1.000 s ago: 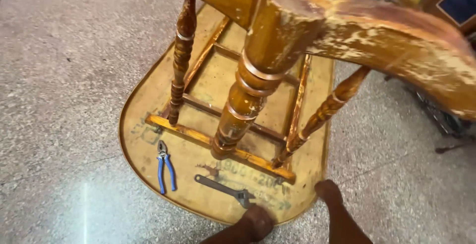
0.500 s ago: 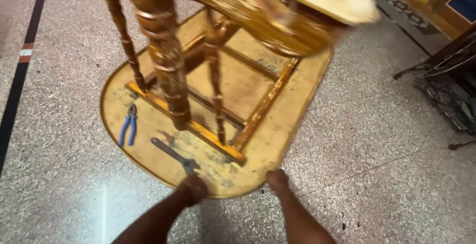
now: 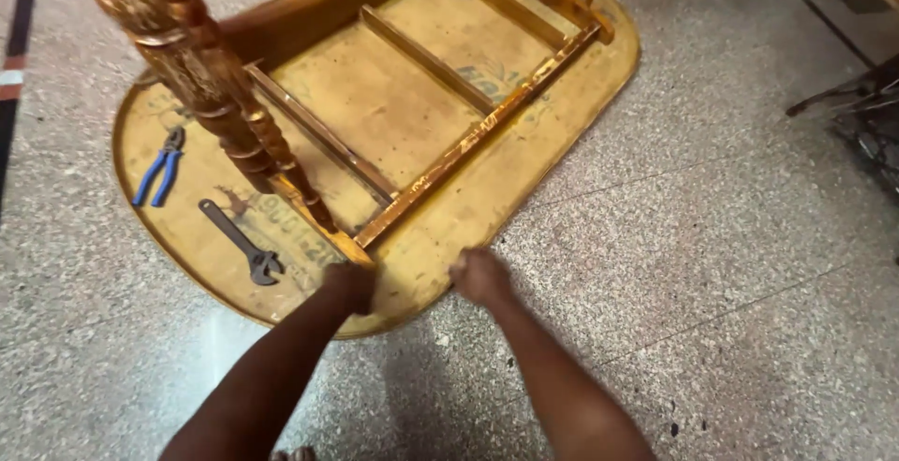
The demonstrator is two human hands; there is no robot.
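Both hands grip near rim of upturned table (image 3: 524, 190): left hand (image 3: 351, 285) beside leg (image 3: 215, 96), right hand (image 3: 479, 276) at corner; table stretches away.

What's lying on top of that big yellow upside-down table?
On the upside-down yellow wooden table lie blue-handled pliers and a grey metal adjustable wrench. Both hands, left and right, rest on its near edge. The floor beneath is hidden.
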